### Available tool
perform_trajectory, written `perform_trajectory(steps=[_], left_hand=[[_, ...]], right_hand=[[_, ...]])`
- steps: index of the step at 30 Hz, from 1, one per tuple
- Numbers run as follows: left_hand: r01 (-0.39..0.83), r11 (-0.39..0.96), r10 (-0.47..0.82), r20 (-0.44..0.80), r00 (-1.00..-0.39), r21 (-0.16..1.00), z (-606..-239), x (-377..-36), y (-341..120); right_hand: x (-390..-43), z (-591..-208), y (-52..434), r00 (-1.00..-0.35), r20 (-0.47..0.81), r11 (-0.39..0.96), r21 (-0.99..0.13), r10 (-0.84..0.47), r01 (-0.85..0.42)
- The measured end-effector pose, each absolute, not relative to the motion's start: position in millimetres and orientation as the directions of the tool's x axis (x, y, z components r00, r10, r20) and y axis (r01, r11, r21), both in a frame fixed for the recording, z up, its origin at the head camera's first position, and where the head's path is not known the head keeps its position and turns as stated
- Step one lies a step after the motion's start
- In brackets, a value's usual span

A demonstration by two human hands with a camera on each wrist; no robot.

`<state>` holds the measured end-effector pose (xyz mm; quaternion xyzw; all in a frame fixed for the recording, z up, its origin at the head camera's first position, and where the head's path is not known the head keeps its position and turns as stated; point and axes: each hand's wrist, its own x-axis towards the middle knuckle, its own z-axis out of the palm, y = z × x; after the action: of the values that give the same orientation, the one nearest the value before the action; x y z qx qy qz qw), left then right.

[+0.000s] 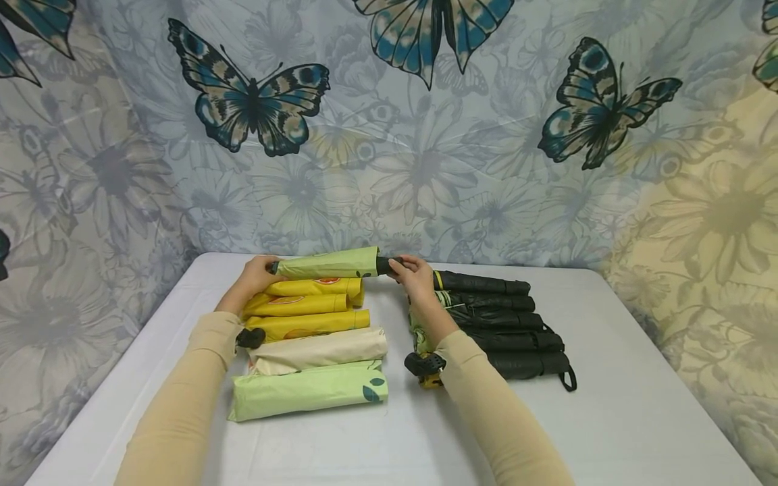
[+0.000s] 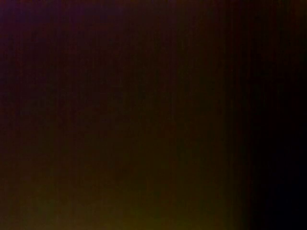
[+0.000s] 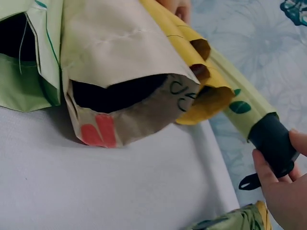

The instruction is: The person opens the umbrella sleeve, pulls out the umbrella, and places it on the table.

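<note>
Left hand [image 1: 258,273] grips tip end of green umbrella [image 1: 328,264], fingers curled round it. Right hand [image 1: 413,277] grips its black handle [image 3: 273,143]. Umbrella held level just above far end of sleeved row, near table [image 1: 608,405] back edge. Row below: three yellow umbrellas [image 1: 304,305], cream one [image 1: 319,351], green one [image 1: 306,391] nearest front edge. Black umbrellas [image 1: 504,327] stacked beside right forearm, toward right edge. Butterfly curtain [image 1: 425,135] behind table. Left wrist view dark, nothing visible.
</note>
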<state>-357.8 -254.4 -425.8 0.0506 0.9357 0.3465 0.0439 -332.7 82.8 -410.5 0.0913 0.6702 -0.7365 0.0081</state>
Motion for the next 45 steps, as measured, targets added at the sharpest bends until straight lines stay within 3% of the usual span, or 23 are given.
perform_trajectory(steps=[14,31,45], left_hand=[[0.031,0.717,0.108,-0.068,-0.992,0.697,-434.2,-360.8,-261.1],[0.010,0.744,0.095,-0.091,-0.991,0.668,-437.3,-360.7,-260.5],[-0.002,0.744,0.100,-0.114,-0.988,0.668,-438.6,-361.0,-260.6]], right_hand=[[-334.5,-401.4,112.3,-0.985,-0.116,-0.134,-0.986,0.126,0.099],[-338.3,-384.6,146.7,-0.972,-0.080,-0.135,-0.990,0.221,0.051],[-339.9,-381.8,184.0,-0.943,-0.089,-0.223,-0.975,0.322,0.016]])
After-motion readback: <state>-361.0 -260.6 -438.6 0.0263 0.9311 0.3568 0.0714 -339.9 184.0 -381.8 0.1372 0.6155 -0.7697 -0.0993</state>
